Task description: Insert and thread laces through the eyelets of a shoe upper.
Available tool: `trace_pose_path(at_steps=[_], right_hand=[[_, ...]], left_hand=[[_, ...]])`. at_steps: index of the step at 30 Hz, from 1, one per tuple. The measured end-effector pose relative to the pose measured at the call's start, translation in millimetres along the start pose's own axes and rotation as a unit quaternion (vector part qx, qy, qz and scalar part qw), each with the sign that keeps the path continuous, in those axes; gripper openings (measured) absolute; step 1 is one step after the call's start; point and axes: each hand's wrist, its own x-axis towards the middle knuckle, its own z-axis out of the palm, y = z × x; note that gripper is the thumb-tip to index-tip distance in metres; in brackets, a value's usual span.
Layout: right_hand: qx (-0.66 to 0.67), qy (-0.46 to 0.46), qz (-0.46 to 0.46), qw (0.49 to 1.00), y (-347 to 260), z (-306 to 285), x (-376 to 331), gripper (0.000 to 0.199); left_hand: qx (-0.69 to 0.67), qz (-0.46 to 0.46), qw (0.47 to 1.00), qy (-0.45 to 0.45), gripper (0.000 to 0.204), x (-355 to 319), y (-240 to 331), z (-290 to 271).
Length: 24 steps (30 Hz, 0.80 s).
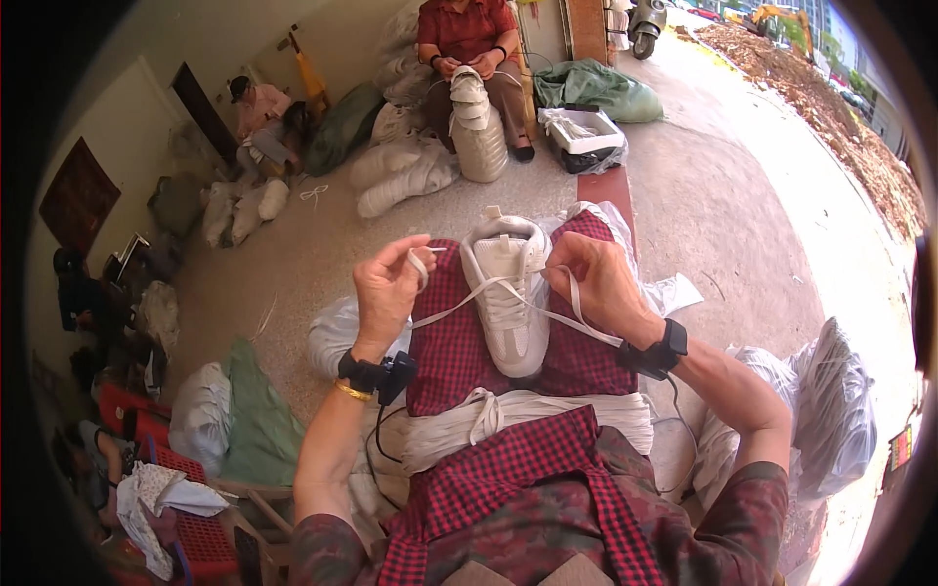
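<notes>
A white sneaker (pixel 515 344) stands on the red-and-black checked cloth (pixel 440 361) over my lap, toe toward me. A flat white shoelace (pixel 447 316) crosses its tongue and trails out to both sides. To the left of the shoe, my left hand (pixel 386 288) is closed in a pinch on one lace end, whose pale tip sticks out past the fingers. My right hand (pixel 596 283) is closed on the lace at the shoe's right upper edge; its fingertips are partly hidden. A thick bundle of white laces (pixel 440 439) lies across my lap, nearer my body.
Ahead sits a person in a red shirt (pixel 467 34) behind a stack of pale shoe parts (pixel 479 146). A white box (pixel 586 132) and green sack (pixel 611 90) stand right of them. Stuffed white bags (pixel 831 410) lie at my right, a red plastic chair (pixel 210 547) at lower left.
</notes>
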Motion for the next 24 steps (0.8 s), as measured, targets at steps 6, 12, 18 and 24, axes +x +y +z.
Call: trace_pose_path(at_steps=[6,12,18,24], right_hand=[[-0.080,-0.006,-0.065,0.995,1.1,10.8,7.9,0.012],[-0.086,-0.006,-0.088,0.992,6.9,22.6,14.8,0.014],[-0.147,-0.048,-0.078,0.985,-0.6,24.1,25.6,0.033],[-0.275,-0.134,-0.116,0.945,-12.5,-0.6,33.2,0.033]], left_hand=[[0.006,0.001,0.997,-0.072,0.017,-12.5,-19.3,29.0],[-0.013,0.018,0.998,-0.063,0.013,-20.6,-21.1,33.9],[-0.005,-0.024,0.999,-0.048,0.017,-24.8,-22.6,26.3],[0.048,-0.012,0.999,-0.020,0.014,-31.6,-12.7,29.0]])
